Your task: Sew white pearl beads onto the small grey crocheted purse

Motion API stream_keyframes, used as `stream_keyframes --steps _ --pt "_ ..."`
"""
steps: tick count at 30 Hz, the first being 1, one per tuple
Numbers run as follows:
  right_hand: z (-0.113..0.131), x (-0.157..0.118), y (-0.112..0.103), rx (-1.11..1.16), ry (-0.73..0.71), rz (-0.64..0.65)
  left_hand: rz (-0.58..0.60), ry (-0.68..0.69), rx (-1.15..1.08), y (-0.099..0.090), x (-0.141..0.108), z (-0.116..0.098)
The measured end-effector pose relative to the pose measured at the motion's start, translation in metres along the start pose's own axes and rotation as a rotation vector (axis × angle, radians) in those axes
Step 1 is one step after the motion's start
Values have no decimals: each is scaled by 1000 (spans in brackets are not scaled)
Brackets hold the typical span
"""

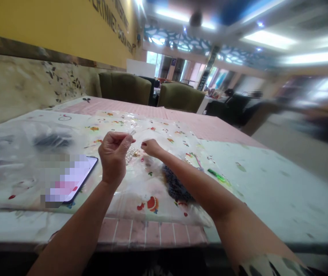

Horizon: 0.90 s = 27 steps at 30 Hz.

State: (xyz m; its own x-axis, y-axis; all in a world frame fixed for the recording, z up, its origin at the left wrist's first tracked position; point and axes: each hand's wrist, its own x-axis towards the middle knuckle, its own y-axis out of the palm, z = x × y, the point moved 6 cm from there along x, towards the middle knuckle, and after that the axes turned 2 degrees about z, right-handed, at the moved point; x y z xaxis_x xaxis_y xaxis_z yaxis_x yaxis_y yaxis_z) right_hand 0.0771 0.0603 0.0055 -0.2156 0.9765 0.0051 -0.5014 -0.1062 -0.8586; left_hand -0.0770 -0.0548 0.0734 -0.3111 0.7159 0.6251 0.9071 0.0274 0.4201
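Note:
My left hand (pixel 113 155) is raised over the table, thumb and forefinger pinched on a small, clear, tube-like piece (pixel 133 133) whose kind I cannot make out. Just right of it, my right hand (pixel 151 148) is closed with its fingertips together; whatever they hold is too small or hidden to name. White pearl-like beads (pixel 129 155) with a few gold ones lie in a small heap between and below the hands. Under my right forearm sits a dark, rough-textured bundle (pixel 177 186), partly covered by the arm.
A lit phone (pixel 76 180) lies left of my left forearm, by a clear plastic bag (pixel 5 153) with dark contents. Bright green packaging (pixel 218 176) is at the right. Small black scissors (pixel 86 100) lie at the far left edge. Green chairs (pixel 125 87) stand behind the table.

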Motion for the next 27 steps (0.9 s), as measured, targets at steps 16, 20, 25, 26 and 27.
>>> stream_keyframes --steps 16,20,25,26,27 --pt "-112 -197 -121 1323 163 -435 8 -178 -41 18 -15 8" --pt "-170 -231 -137 1197 334 -605 48 -223 -13 32 -29 8" --pt "-199 -242 -144 17 478 -661 165 -245 63 44 -48 13" --pt "-203 -239 -139 -197 504 -578 190 -248 70 45 -51 16" --pt "-209 -236 -131 -347 527 -472 210 -249 80 45 -53 18"
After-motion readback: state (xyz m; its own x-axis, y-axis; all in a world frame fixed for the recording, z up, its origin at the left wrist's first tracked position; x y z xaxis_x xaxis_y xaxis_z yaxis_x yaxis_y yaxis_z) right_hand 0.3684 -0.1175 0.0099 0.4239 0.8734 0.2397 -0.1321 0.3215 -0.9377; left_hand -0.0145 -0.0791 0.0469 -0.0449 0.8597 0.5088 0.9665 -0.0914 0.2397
